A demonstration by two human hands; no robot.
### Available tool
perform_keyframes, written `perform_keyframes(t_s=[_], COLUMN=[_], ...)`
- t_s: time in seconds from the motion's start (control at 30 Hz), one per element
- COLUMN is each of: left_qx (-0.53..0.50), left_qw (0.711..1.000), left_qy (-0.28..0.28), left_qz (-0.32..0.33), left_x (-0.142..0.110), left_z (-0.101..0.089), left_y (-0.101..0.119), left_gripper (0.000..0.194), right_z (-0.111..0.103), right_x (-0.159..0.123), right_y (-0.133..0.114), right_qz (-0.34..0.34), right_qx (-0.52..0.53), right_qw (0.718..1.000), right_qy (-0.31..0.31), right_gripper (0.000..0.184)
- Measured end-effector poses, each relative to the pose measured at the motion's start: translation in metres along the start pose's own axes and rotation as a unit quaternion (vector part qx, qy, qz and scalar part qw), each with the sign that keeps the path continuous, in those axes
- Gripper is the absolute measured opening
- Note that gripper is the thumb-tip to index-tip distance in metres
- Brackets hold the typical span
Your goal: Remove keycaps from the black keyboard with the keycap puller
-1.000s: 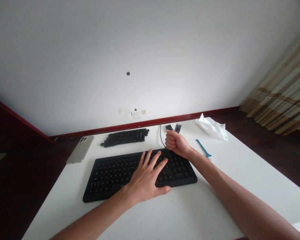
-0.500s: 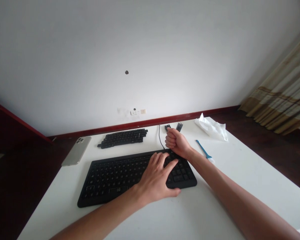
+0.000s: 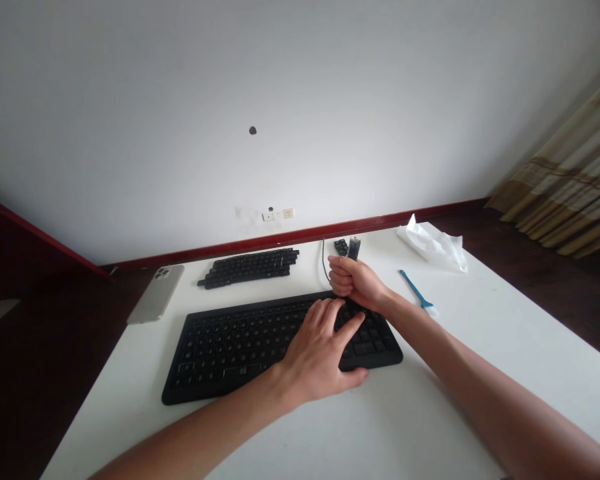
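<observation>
Head view: black keyboard lying flat on the white tabletop, across its middle, with 2 hands over its right part. Left hand: palm down, fingers bent and parted, fingertips on the keys, thumb reaching past the keyboard's near side. Right hand: curled into a fist at the keyboard's far side, near the right end; whether it grips anything cannot be told, since the folded fingers hide its inside.

Good practice, as judged here: the left hand should bear down evenly and keep the keyboard from sliding, with its fingertips apart from the spot where the right hand works; any pull by the right hand is best made straight up, without twisting.

Surroundings: a staggered block of black keycaps lies along the far edge of the tabletop, left of a thin cable. Beyond the right fist, at the same edge, lie a smaller cluster of keycaps and a dark object, partly hidden. The cable and these 2 items crowd the fist most closely. Well apart are a phone at the far left corner, a blue brush towards the right edge, and a crumpled white bag at the far right corner.
</observation>
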State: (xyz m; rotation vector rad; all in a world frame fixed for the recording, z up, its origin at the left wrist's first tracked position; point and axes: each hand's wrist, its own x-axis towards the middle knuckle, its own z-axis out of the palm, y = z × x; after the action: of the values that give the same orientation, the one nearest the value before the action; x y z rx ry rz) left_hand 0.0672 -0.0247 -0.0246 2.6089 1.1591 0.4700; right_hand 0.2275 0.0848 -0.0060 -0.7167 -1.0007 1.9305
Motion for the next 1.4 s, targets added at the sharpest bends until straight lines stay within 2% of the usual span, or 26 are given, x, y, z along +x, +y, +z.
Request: perform_keyframes(t_s=[0.33, 0.47, 0.6, 0.7, 0.87, 1.03, 1.1, 1.2, 1.27, 1.33, 1.4], left_qx=[0.072, 0.094, 0.088, 0.083, 0.077, 0.080, 0.077, 0.070, 0.066, 0.064, 0.062], left_qw=[0.997, 0.995, 0.995, 0.996, 0.996, 0.996, 0.996, 0.997, 0.997, 0.997, 0.997], left_qy=[-0.011, -0.026, -0.029, -0.021, -0.017, -0.012, -0.012, -0.010, -0.008, -0.005, -0.003], left_qz=[0.010, 0.037, 0.038, 0.032, 0.033, 0.036, 0.036, 0.034, 0.033, 0.033, 0.037], left_x=[-0.015, -0.016, -0.016, -0.016, -0.016, -0.016, -0.016, -0.017, -0.017, -0.017, -0.017], left_z=[0.007, 0.008, 0.009, 0.010, 0.008, 0.006, 0.007, 0.009, 0.010, 0.011, 0.011], left_y=[0.010, 0.014, 0.015, 0.014, 0.013, 0.014, 0.014, 0.013, 0.012, 0.012, 0.011], left_gripper=[0.075, 0.064, 0.064, 0.065, 0.064, 0.065, 0.065, 0.065, 0.065, 0.064, 0.063], right_z=[-0.005, -0.005, -0.004, -0.003, -0.005, -0.011, -0.013, -0.014, -0.015, -0.016, -0.017], right_x=[0.000, 0.000, -0.003, -0.006, -0.012, -0.017, -0.016, -0.012, -0.009, -0.007, -0.006], right_y=[-0.001, -0.003, -0.002, -0.001, -0.006, -0.017, -0.016, -0.010, -0.006, -0.003, -0.003], right_qz=[0.064, 0.059, 0.052, 0.055, 0.059, 0.054, 0.046, 0.009, -0.005, 0.005, 0.021], right_qx=[0.018, 0.010, 0.001, -0.033, -0.127, -0.203, -0.186, -0.082, -0.020, 0.002, -0.002], right_qw=[0.997, 0.997, 0.997, 0.993, 0.966, 0.939, 0.947, 0.983, 0.994, 0.995, 0.994], right_qy=[-0.044, -0.044, -0.052, -0.102, -0.217, -0.272, -0.256, -0.162, -0.108, -0.096, -0.110], right_gripper=[0.057, 0.057, 0.057, 0.057, 0.056, 0.051, 0.051, 0.058, 0.062, 0.063, 0.062])
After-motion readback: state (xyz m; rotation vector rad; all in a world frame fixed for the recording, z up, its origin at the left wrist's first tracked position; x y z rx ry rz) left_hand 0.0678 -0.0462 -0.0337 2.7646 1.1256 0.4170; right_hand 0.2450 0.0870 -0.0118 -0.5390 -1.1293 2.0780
